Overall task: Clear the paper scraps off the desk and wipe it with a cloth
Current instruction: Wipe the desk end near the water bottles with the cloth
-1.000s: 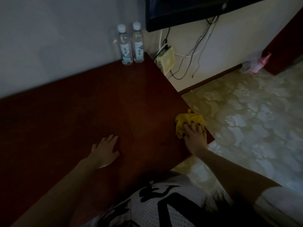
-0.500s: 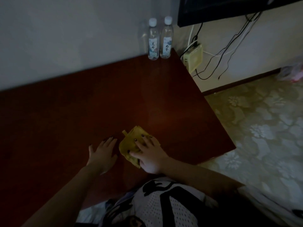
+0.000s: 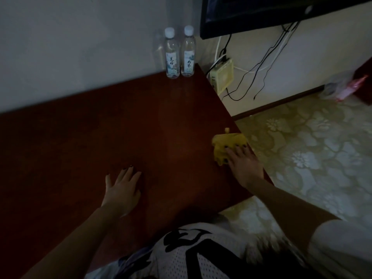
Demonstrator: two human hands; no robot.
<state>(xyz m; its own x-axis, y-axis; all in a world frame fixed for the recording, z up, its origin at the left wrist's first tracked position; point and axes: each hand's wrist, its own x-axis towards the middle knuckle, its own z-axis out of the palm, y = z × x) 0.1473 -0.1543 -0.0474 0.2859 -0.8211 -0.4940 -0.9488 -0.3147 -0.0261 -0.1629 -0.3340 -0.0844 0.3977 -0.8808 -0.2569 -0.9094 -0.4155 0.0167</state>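
1. Visibility: the room is dim. The tabletop [image 3: 90, 141] is a dark red-brown wooden surface that runs out of view on the left. A dark wall-mounted screen [image 3: 261, 11] is cut off by the upper edge of the view.
2. Cloth: the yellow cloth [image 3: 226, 142] lies bunched at the right edge of the tabletop. Its near part is hidden under the fingers resting on it.
3. Right hand [image 3: 246, 168]: it lies flat on the cloth with the fingers spread and straight, pressing down rather than gripping.
4. Left hand [image 3: 122, 189]: it lies palm down on the bare tabletop with the fingers extended, well apart from the cloth, and holds nothing.
5. Containers: two clear bottles with white caps, the left bottle [image 3: 172, 55] and the right bottle [image 3: 188, 53], stand upright just beside each other at the far corner of the tabletop against the wall. Their contents look clear, but the fill level cannot be judged. The label print is too small to read.
6. Surroundings: a pale box [image 3: 222, 77] is fixed to the wall beyond the right edge of the tabletop, with dark cables [image 3: 261, 63] hanging from under the screen around it.
7. Floor: the patterned floor [image 3: 312, 150] lies to the right. A clear bag with something pink inside [image 3: 346, 87] sits on it near the far wall; what it holds cannot be identified
8. Person: a white top with black markings [image 3: 191, 256] fills the lower edge of the view
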